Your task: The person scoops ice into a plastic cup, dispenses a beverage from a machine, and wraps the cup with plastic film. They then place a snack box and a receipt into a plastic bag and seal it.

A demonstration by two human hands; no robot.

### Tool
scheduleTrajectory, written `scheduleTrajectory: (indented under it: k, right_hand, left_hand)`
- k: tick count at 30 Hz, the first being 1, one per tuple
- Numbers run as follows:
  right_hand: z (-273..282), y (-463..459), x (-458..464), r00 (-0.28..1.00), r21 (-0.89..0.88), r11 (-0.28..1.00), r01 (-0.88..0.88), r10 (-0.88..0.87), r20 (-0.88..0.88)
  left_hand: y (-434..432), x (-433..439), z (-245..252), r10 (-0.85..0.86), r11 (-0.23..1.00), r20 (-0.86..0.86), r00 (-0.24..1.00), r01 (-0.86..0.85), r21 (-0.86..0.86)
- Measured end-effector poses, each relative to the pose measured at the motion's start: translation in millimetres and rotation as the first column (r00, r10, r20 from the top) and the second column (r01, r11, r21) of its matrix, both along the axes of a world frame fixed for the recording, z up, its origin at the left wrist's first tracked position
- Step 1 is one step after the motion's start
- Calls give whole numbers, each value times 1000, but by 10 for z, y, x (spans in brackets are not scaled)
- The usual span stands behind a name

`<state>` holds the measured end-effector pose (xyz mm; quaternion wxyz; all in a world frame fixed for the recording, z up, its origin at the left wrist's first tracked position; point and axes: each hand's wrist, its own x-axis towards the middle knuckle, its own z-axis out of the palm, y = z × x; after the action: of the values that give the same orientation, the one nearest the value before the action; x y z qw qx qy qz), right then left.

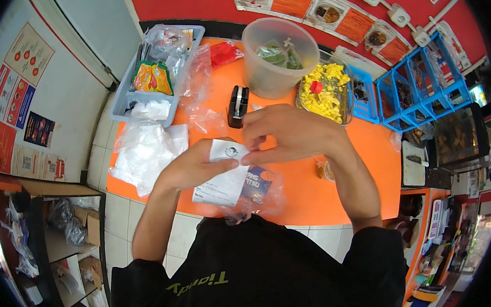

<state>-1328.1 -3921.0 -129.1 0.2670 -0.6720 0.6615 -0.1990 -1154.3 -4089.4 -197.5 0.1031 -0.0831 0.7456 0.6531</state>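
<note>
A white printed paper receipt (220, 189) is pinched in my left hand (194, 164), thumb across its front. At the receipt's upper right edge, the thumb and curled fingers of my right hand (287, 133) close on the paper. Whether a small piece of tape is there too is too fine to see. Below the receipt, near the table's front edge, lies a clear plastic bag (270, 197) with a dark blue printed item (259, 180) inside, partly covered by the paper. A black tape dispenser (238, 106) stands on the table just beyond my hands.
The orange table (360, 187) bears a stack of white plastic bags (146, 152), a grey-blue tray (118, 107) of packets, and a translucent bucket (265, 80) with green leafy packets. Beside it are a wire basket (348, 117) of yellow packets, a blue rack (421, 83) and a small cup (328, 172).
</note>
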Motion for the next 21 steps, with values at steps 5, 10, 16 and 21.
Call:
scheduleTrajectory:
  k: [5, 10, 16, 21]
  right_hand:
    - [67, 52, 145, 826, -46, 959, 278, -263, -498]
    - [-639, 473, 336, 803, -6, 927, 376, -322, 502]
    - [-1795, 790, 859, 101, 251, 441, 862, -633, 767]
    - [-1818, 1028, 883, -436, 357, 430, 829, 99, 894]
  left_hand:
    - [358, 22, -60, -66, 998, -78, 995, 64, -23]
    - [697, 267, -393, 420, 832, -60, 906, -358, 424]
    - [1123, 734, -776, 415, 693, -667, 619, -690, -208]
    - [953, 1002, -1330, -148, 620, -367, 919, -203, -758]
